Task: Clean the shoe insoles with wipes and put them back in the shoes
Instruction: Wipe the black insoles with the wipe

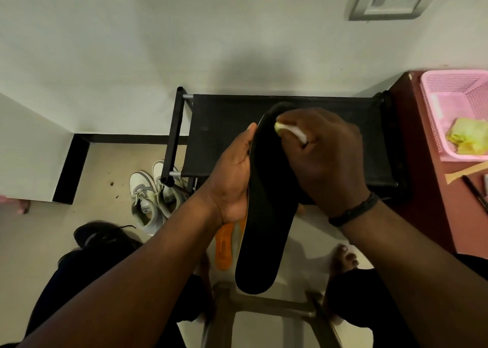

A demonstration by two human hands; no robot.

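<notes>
Above the black shoe rack [227, 126], I watched the left hand [232, 178] hold a black insole [266, 215] upright by its long edge, fingers [250, 131] curled round the upper rim and the palm backing the middle. The right hand [327, 163] pressed a pale wipe [290, 131] against the toe end, fingers clamped on the folded cloth. A second insole, orange on its underside [224, 244], sat tucked behind the first, low in the same left-hand grip.

I judged the insole light and thin, foam that bends readily along its length, so a hold at mid-length with support behind looked the sound choice; taken by the heel alone, the toe would likely flop away under rubbing pressure. Its fabric face seemed grippy rather than slick, though a damp wipe could change that.

Left of the rack, a pair of white sneakers [148, 197] stood on the floor, laces loose, waiting for the insoles. Right of the rack, a pink basket [433, 115] on a maroon tabletop [427, 202] held crumpled yellow-green wipes [467, 136]. Bare toes [346, 255] showed below the rack.
</notes>
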